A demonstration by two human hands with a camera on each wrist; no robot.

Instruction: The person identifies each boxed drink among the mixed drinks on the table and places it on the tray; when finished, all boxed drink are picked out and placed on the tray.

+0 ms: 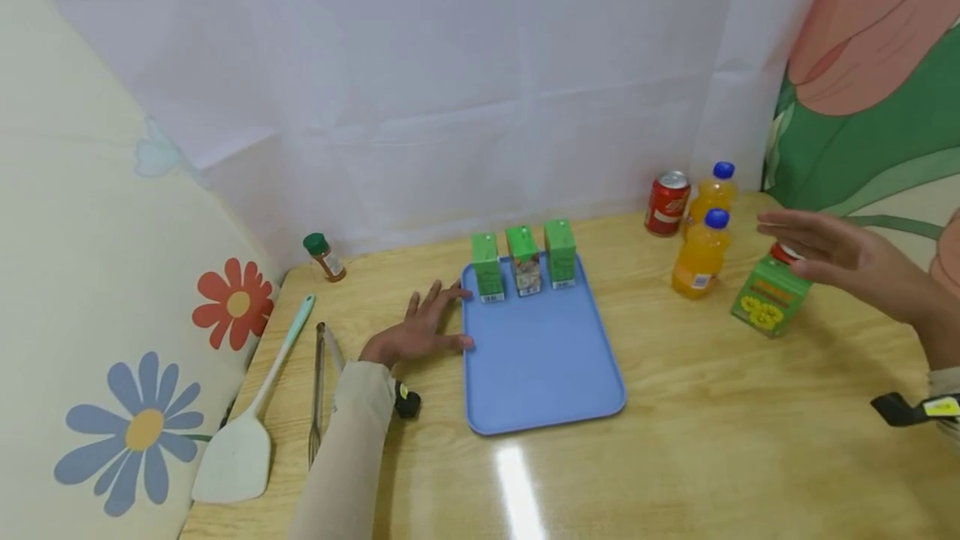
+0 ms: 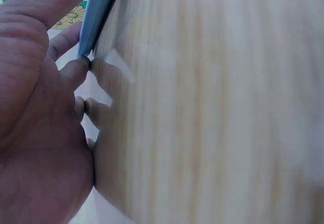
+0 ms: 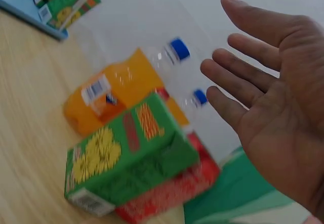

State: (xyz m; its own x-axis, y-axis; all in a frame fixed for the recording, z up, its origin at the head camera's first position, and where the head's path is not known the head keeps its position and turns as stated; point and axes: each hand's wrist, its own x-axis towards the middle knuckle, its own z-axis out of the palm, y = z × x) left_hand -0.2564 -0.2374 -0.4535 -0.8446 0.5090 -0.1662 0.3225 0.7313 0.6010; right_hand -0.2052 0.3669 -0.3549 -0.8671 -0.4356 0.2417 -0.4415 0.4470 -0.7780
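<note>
My left hand lies spread on the table, its thumb and a fingertip at the left rim of the blue tray. In the left wrist view the palm faces the tray's edge. Three small green drink cartons stand in a row at the tray's far end. Off to the right, my right hand hovers with fingers extended over a green carton with yellow flowers. The right wrist view shows a gap between this hand and the green carton, with a red box behind it.
Two orange drink bottles with blue caps and a red can stand at the back right. Along the left lie a white spatula, metal tongs and a green-capped spice jar. A pale cloth hangs behind the table.
</note>
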